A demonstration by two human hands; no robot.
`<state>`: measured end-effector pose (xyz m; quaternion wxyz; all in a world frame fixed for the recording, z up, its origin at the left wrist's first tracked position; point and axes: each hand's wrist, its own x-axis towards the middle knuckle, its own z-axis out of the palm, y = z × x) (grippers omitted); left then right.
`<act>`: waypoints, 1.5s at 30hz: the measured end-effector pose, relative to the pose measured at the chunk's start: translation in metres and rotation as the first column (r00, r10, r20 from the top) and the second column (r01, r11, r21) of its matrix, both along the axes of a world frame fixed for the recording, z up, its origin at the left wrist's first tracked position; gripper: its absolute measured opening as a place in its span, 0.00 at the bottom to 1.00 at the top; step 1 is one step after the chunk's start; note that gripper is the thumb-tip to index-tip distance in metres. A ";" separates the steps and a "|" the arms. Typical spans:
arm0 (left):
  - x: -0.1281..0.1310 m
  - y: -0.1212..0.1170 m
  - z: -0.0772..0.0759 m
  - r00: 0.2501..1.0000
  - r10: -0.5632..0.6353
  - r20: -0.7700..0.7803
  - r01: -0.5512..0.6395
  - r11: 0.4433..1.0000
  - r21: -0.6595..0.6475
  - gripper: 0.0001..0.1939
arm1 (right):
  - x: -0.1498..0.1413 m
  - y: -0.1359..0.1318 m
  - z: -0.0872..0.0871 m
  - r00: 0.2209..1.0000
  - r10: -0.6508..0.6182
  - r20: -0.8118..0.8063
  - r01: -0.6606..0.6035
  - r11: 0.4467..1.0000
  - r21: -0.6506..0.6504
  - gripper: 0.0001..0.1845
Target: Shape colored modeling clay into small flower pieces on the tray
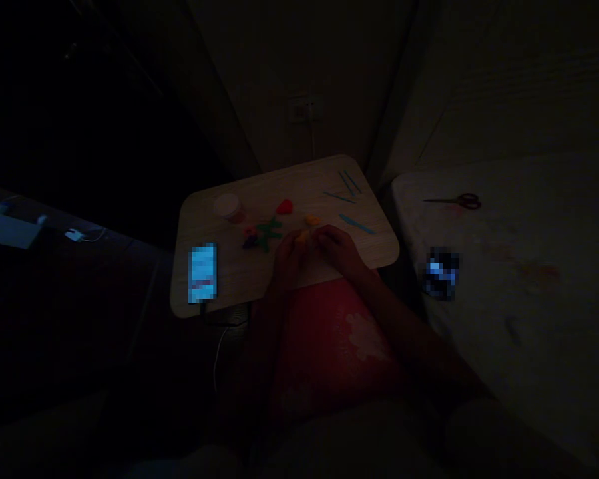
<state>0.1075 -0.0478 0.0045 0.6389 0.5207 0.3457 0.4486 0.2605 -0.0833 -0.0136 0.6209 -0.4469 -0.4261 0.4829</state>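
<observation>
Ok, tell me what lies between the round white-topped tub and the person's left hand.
In the head view, a green branching piece lies there, with a small pink lump and a dark purple lump beside it.

Blue-lit screen (202,273) glows on the table (289,178) | Scissors (468,201) lie on a pale surface (509,226), an obscured lit device (440,273) nearby | Cord (312,141) hangs from wall outlet (299,111) | Red patterned fabric (319,339) shows below

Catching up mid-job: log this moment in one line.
left hand: at nearer yellow clay; right hand: beside it; grip: unclear; red clay: on table
</observation>
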 end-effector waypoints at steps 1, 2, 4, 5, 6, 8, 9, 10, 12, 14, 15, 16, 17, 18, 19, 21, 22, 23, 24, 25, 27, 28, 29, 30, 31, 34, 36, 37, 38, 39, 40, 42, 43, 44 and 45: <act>0.000 0.000 0.000 1.000 -0.007 -0.010 0.007 1.000 -0.011 0.29 | 0.000 0.000 0.000 1.000 -0.006 0.005 0.006 1.000 -0.004 0.17; 0.000 -0.001 0.000 1.000 -0.015 -0.017 0.015 1.000 -0.017 0.30 | 0.000 0.000 0.001 1.000 -0.009 0.012 0.009 1.000 -0.005 0.16; -0.001 -0.002 -0.001 0.999 -0.022 -0.033 0.022 1.000 -0.006 0.28 | 0.000 0.000 0.001 1.000 -0.008 0.018 0.008 1.000 0.000 0.16; -0.001 -0.002 -0.001 0.999 -0.013 -0.040 0.013 1.000 0.008 0.27 | 0.000 0.000 0.001 1.000 -0.006 0.018 0.006 1.000 0.005 0.16; -0.001 -0.003 -0.001 0.999 0.000 -0.044 0.002 1.000 0.024 0.26 | 0.000 0.000 0.001 1.000 -0.002 0.015 0.002 1.000 0.007 0.16; -0.002 -0.002 -0.002 0.998 0.018 -0.060 -0.015 0.999 0.049 0.26 | 0.000 0.000 0.000 1.000 0.003 0.006 -0.003 1.000 0.001 0.16; -0.002 -0.002 -0.002 0.997 0.027 -0.076 -0.022 0.998 0.062 0.27 | 0.001 0.000 0.000 1.000 0.005 0.005 -0.004 1.000 -0.005 0.17; -0.003 -0.002 -0.002 0.995 0.033 -0.095 -0.026 0.997 0.076 0.27 | 0.001 -0.001 0.000 1.000 0.005 0.007 -0.005 1.000 -0.010 0.17; -0.003 -0.002 0.000 0.990 0.048 -0.136 -0.033 0.993 0.109 0.28 | 0.001 -0.001 0.002 1.000 0.005 0.014 -0.005 1.000 -0.005 0.19; -0.003 -0.002 0.002 0.985 0.065 -0.160 -0.041 0.989 0.144 0.27 | 0.001 -0.002 0.004 0.999 0.021 0.038 -0.021 1.000 0.015 0.21; -0.003 -0.003 0.003 0.984 0.069 -0.164 -0.044 0.987 0.152 0.27 | 0.000 -0.002 0.006 0.998 0.026 0.052 -0.027 0.999 0.023 0.21; -0.003 -0.003 0.004 0.984 0.061 -0.167 -0.036 0.988 0.149 0.26 | 0.000 -0.003 0.007 0.998 0.030 0.063 -0.032 0.999 0.030 0.21; -0.002 -0.003 0.005 0.986 0.051 -0.162 -0.030 0.991 0.129 0.26 | 0.000 -0.003 0.007 0.997 0.027 0.070 -0.029 0.999 0.034 0.21; -0.002 -0.003 0.005 0.988 0.029 -0.153 -0.014 0.995 0.100 0.25 | -0.001 -0.003 0.007 0.997 0.017 0.070 -0.020 0.999 0.038 0.22; -0.001 -0.003 0.005 0.991 0.005 -0.134 0.003 0.998 0.062 0.25 | -0.001 -0.003 0.007 0.998 0.005 0.061 -0.007 0.999 0.041 0.21; -0.001 -0.003 0.004 0.996 -0.043 -0.072 0.043 0.999 -0.001 0.26 | -0.001 -0.002 0.006 0.999 -0.008 0.032 0.007 0.999 0.042 0.20; -0.001 -0.002 0.004 0.997 -0.068 -0.044 0.068 0.998 -0.020 0.26 | 0.000 -0.001 0.005 1.000 -0.022 0.020 0.021 0.999 0.039 0.19; -0.001 -0.002 0.003 0.995 -0.093 -0.023 0.093 0.995 -0.031 0.27 | 0.000 -0.001 0.004 0.999 -0.043 0.016 0.042 0.999 0.035 0.18; -0.002 -0.002 0.003 0.993 -0.119 -0.014 0.118 0.992 -0.038 0.28 | 0.001 -0.001 0.004 0.997 -0.069 0.020 0.068 0.997 0.031 0.17; -0.002 -0.002 0.002 0.990 -0.138 -0.016 0.137 0.990 -0.040 0.28 | 0.001 0.000 0.004 0.995 -0.096 0.032 0.095 0.995 0.028 0.16; -0.002 -0.002 0.002 0.987 -0.153 -0.044 0.153 0.988 -0.017 0.28 | 0.002 0.000 0.004 0.987 -0.141 0.072 0.139 0.990 0.034 0.15; -0.002 -0.002 0.002 0.988 -0.146 -0.055 0.147 0.989 0.003 0.29 | 0.002 0.000 0.005 0.984 -0.153 0.091 0.150 0.988 0.041 0.15; -0.002 -0.001 0.003 0.988 -0.139 -0.062 0.140 0.990 0.024 0.29 | 0.003 -0.001 0.005 0.982 -0.160 0.105 0.156 0.987 0.048 0.15; -0.002 -0.001 0.003 0.989 -0.130 -0.065 0.133 0.990 0.041 0.29 | 0.003 -0.001 0.006 0.980 -0.165 0.113 0.160 0.986 0.052 0.15; -0.001 -0.001 0.003 0.990 -0.121 -0.067 0.125 0.991 0.053 0.29 | 0.003 -0.001 0.006 0.979 -0.164 0.117 0.159 0.986 0.052 0.15; 0.000 -0.002 0.006 0.993 -0.094 -0.072 0.098 0.993 0.059 0.30 | 0.003 -0.001 0.006 0.986 -0.133 0.103 0.131 0.991 0.026 0.16; 0.000 -0.003 0.009 0.993 -0.082 -0.087 0.088 0.994 0.067 0.29 | 0.003 -0.002 0.007 0.991 -0.103 0.085 0.102 0.995 0.009 0.18; 0.001 -0.004 0.010 0.992 -0.080 -0.095 0.087 0.994 0.072 0.28 | 0.003 -0.003 0.007 0.994 -0.084 0.073 0.084 0.996 0.005 0.19; 0.001 -0.004 0.011 0.992 -0.078 -0.102 0.086 0.993 0.076 0.27 | 0.002 -0.003 0.007 0.996 -0.064 0.060 0.064 0.998 0.003 0.20; 0.000 -0.004 0.012 0.991 -0.073 -0.109 0.082 0.993 0.084 0.27 | 0.002 -0.004 0.007 0.998 -0.043 0.048 0.043 0.999 0.004 0.21; 0.000 -0.004 0.012 0.991 -0.067 -0.116 0.078 0.993 0.093 0.26 | 0.001 -0.005 0.008 0.999 -0.020 0.039 0.020 1.000 0.006 0.21; -0.002 -0.003 0.012 0.990 -0.053 -0.129 0.067 0.992 0.104 0.26 | 0.000 -0.006 0.008 0.999 0.022 0.024 -0.023 1.000 0.010 0.21; -0.002 -0.003 0.011 0.990 -0.045 -0.134 0.059 0.993 0.106 0.26 | -0.001 -0.006 0.008 0.999 0.039 0.023 -0.039 0.999 0.012 0.21; -0.003 -0.002 0.010 0.989 -0.042 -0.143 0.058 0.992 0.109 0.26 | -0.002 -0.007 0.007 0.998 0.050 0.026 -0.051 0.999 0.014 0.21; -0.004 -0.002 0.009 0.987 -0.036 -0.154 0.054 0.992 0.114 0.26 | -0.002 -0.007 0.006 0.998 0.057 0.036 -0.058 0.998 0.015 0.22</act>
